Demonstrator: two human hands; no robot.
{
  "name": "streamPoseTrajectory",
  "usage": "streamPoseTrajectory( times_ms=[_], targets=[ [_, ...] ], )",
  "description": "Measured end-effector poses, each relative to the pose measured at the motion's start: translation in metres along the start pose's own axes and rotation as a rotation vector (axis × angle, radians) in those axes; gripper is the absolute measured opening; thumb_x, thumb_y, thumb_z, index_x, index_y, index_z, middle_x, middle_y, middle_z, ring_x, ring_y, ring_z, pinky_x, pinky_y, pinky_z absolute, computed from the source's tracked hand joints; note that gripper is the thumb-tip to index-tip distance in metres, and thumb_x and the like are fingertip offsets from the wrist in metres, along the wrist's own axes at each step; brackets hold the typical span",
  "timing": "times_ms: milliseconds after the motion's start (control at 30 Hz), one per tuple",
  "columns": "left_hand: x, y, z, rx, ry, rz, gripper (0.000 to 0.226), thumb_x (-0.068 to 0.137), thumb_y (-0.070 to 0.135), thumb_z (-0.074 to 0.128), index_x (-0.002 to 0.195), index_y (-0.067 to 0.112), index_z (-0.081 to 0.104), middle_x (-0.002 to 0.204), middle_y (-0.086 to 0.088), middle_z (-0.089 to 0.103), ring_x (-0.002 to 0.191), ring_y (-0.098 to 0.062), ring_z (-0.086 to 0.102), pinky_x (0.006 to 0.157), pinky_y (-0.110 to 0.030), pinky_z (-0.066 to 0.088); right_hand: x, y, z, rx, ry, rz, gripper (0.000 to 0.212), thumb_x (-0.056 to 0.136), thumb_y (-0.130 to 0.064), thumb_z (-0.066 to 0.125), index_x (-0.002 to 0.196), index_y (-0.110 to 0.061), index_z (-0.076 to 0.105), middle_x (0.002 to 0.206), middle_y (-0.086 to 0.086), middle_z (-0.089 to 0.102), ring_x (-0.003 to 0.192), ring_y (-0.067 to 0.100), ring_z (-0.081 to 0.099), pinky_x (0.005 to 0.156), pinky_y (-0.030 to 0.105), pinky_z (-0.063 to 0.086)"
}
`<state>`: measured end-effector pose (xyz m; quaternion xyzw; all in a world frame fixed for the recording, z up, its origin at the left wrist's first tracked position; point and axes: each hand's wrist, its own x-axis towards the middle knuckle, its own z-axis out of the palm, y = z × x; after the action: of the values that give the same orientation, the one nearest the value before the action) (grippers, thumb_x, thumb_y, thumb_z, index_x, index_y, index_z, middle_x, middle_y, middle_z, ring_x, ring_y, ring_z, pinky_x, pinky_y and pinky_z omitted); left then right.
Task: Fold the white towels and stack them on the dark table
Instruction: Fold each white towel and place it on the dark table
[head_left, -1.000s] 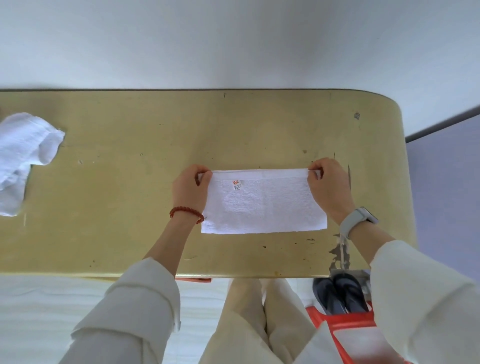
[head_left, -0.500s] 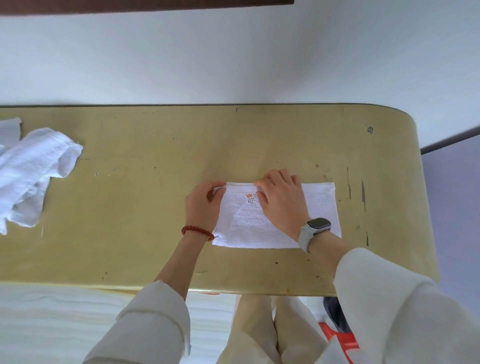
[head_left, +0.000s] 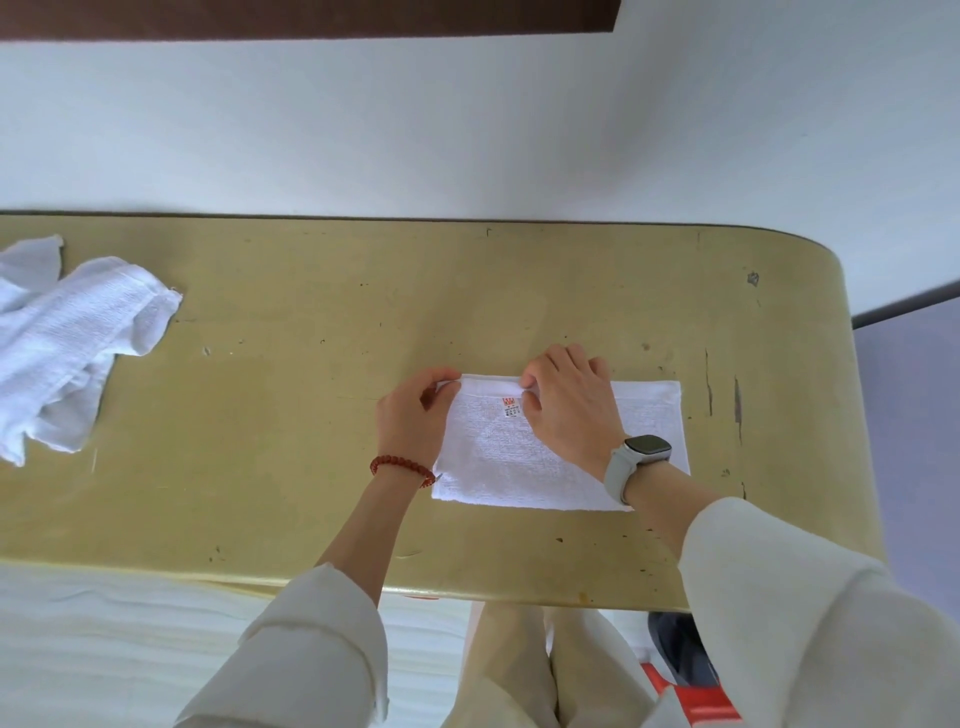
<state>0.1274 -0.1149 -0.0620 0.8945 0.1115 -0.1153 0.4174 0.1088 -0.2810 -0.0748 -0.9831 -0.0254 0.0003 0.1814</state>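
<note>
While fingers (head_left: 530, 382) pinch towel (head_left: 519, 457), scuffed table (head_left: 311, 415) (yellowish) abuts white wall (head_left: 467, 130).

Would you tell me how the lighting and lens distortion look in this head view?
Head view: soft, even light, a faint sheen but no harsh glare on the table; wide-angle bowing curves its far edge; the folded towel and both hands are sharp.

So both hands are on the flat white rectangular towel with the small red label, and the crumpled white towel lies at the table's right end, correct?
Not quite: the head view shows the crumpled white towel at the yellowish table's left end. Both the left hand and right hand are on the flat white rectangular towel.
</note>
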Motion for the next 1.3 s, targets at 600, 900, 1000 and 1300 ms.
streamPoseTrajectory(
  times_ms=[600,900,1000,1300],
  targets=[
    [0.002,0.003,0.006,0.136,0.046,0.057,0.02,0.092,0.019,0.053,0.106,0.017,0.067,0.096,0.006,0.063,0.073,-0.008,0.049,0.069,-0.016,0.035,0.009,0.006,0.009,0.005,0.06,-0.036,0.017,0.073,0.001,0.063,0.071,-0.013,0.055,0.063,0.001,0.054,0.056,0.022,0.046,0.06,0.031,0.03],
    [0.003,0.004,0.009,0.197,0.104,0.054,0.016,0.089,0.015,0.054,0.093,0.016,0.07,0.09,0.009,0.048,0.076,-0.013,0.049,0.064,-0.023,0.036,0.014,0.003,0.01,-0.055,0.061,-0.036,0.021,0.066,0.001,0.07,0.068,-0.014,0.057,0.058,0.0,0.052,0.049,0.021,0.045,0.058,0.03,0.032],
    [0.004,0.004,0.013,0.313,0.12,0.086,0.016,0.088,0.014,0.052,0.09,0.014,0.068,0.095,0.003,0.054,0.092,-0.018,0.049,0.065,-0.028,0.039,0.016,0.002,0.009,-0.096,0.066,-0.062,0.022,0.063,0.002,0.073,0.067,-0.015,0.058,0.057,0.0,0.052,0.048,0.02,0.045,0.057,0.029,0.032],
    [0.0,0.009,0.038,0.446,0.139,0.552,0.03,0.083,0.027,0.042,0.086,0.02,0.072,0.09,0.006,0.068,0.096,-0.015,0.047,0.085,-0.038,0.04,-0.018,0.037,-0.011,-0.033,0.217,0.024,0.025,0.085,-0.016,0.038,0.087,-0.016,0.063,0.084,0.0,0.061,0.076,0.023,0.056,0.069,0.034,0.039]
  ],
)
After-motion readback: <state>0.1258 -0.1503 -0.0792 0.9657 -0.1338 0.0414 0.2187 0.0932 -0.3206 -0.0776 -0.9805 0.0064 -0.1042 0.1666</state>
